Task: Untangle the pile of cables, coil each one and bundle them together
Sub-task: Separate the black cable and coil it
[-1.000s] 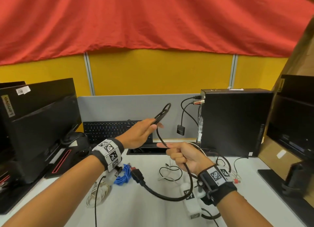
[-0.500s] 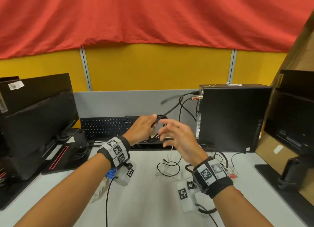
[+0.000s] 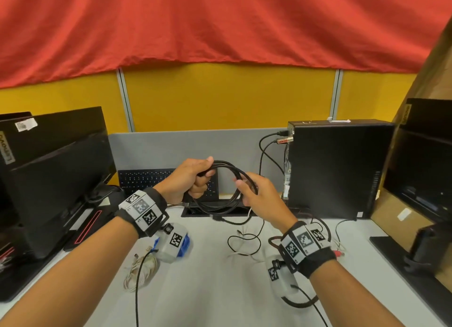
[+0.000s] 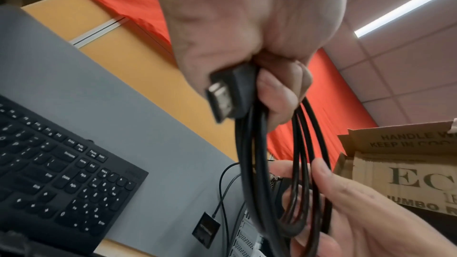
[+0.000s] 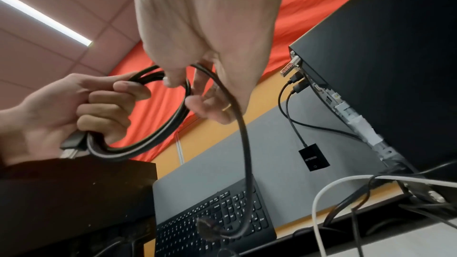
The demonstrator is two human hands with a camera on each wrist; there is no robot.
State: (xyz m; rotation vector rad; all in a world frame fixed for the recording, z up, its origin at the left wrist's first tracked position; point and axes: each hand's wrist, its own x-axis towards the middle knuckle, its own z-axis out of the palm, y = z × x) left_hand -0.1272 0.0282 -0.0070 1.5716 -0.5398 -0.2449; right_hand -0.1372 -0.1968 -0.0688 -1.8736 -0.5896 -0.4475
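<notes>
A black cable point(image 3: 230, 166) hangs in a round coil of several loops above the desk's back edge. My left hand point(image 3: 195, 177) grips the coil at its upper left, and one flat plug point(image 4: 227, 95) sticks out of the fist. My right hand point(image 3: 259, 197) holds the coil's right side, with a strand running between thumb and fingers point(image 5: 197, 103). The cable's free end point(image 5: 207, 230) dangles below the right hand. On the desk lie a white cable point(image 3: 141, 273), a blue cable point(image 3: 184, 246) partly hidden by my left wrist camera, and a thin black cable point(image 3: 244, 243).
A black keyboard point(image 3: 146, 180) leans on the grey divider behind the hands. A black PC tower point(image 3: 337, 170) with plugged-in cables stands at the right. Black monitors point(image 3: 56, 175) flank the left, and a monitor stand point(image 3: 420, 248) and a cardboard box point(image 4: 405, 173) the right.
The black cable's long tail and plug have left the desk and been wound into the coil. My right hand has moved up from the hanging cable to the coil's right side.
</notes>
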